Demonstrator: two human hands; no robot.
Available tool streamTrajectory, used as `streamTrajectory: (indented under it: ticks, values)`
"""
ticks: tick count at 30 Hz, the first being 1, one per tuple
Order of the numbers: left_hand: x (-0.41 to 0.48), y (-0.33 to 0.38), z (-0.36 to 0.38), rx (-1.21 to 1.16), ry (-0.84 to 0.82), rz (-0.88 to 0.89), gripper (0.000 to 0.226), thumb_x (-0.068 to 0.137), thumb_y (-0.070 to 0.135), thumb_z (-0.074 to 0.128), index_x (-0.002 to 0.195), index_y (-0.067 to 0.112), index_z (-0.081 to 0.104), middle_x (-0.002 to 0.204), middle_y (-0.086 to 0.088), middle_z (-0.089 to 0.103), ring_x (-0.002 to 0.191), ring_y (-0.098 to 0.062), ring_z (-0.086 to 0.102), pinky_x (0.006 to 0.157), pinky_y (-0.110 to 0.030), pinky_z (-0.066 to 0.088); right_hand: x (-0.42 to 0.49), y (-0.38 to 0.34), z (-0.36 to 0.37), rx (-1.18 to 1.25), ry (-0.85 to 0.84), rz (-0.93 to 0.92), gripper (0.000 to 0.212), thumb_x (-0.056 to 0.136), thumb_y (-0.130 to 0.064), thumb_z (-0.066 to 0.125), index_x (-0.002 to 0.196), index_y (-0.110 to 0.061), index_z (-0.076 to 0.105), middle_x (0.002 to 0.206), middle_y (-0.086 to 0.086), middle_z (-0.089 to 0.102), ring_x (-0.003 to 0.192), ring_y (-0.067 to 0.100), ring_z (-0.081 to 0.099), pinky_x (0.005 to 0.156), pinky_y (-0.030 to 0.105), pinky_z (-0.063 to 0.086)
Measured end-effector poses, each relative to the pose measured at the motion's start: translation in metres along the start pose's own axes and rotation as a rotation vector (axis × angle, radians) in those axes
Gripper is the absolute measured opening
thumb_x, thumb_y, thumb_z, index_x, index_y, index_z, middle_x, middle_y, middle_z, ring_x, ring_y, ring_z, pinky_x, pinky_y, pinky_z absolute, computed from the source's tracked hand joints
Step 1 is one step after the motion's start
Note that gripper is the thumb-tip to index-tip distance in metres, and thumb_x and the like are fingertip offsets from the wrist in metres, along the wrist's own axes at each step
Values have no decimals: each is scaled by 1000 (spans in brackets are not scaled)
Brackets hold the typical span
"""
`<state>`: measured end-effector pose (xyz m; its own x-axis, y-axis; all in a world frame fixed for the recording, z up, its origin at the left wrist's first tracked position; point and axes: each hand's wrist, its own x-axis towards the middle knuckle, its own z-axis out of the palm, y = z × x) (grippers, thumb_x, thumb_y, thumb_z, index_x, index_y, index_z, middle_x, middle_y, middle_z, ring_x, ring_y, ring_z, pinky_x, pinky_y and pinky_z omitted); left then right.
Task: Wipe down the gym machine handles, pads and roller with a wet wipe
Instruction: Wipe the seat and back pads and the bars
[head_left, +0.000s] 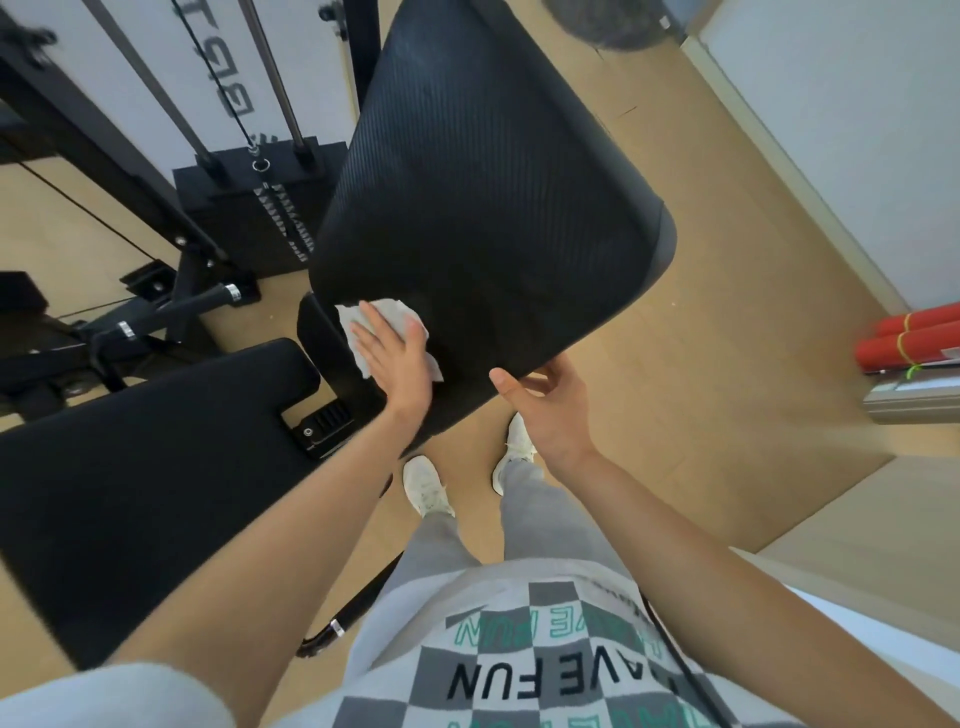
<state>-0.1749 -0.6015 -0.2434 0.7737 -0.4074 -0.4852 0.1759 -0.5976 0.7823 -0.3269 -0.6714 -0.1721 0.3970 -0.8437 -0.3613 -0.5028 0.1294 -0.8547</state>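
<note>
Flat left hand presses the wet wipe on the pad; right hand grips its edge.

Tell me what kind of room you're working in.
Probably a small gym: a weight stack with guide rods, a large black pad with a wet wipe pressed on it, and a padded bench beside it.

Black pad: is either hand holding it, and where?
The right hand grips the black pad by its near edge; the left hand only presses the wet wipe flat on it.
</note>
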Motion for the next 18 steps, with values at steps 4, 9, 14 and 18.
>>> streamTrajectory:
  ticks: [4, 9, 14, 18]
  values:
    - [71, 32, -43, -114, 48, -39, 67, 110, 45, 24, 164, 23, -10, 171, -10, -16, 158, -28, -15, 126, -50, -5, 0, 0, 0, 19, 3, -3, 41, 81, -38, 84, 116, -36, 63, 98, -29, 70, 94, 4, 68, 74, 12, 54]
    - [66, 32, -32, -160, 161, -28, 57, 110, 14, 27, 162, 3, 9, 169, -24, -9, 156, -44, -7, 126, -51, -2, -1, 1, 2, 26, 9, 3, 47, 83, -39, 82, 125, -29, 62, 105, -25, 68, 97, 6, 67, 72, 8, 51]
    - [-17, 13, 11, -76, 91, -62, 75, 101, 55, 19, 163, 22, -10, 171, -8, -16, 158, -26, -13, 125, -43, -3, -2, 2, 1, 20, 3, 10, 45, 81, -38, 84, 120, -30, 63, 102, -22, 71, 95, 4, 68, 77, 13, 54]
    - [-58, -18, 39, 38, 21, -107, 78, 101, 55, 17, 163, 17, -11, 171, -10, -16, 157, -26, -15, 127, -44, 1, -1, 3, 2, 10, 12, 15, 42, 81, -36, 84, 118, -28, 64, 104, -18, 73, 94, 2, 69, 82, 20, 58]
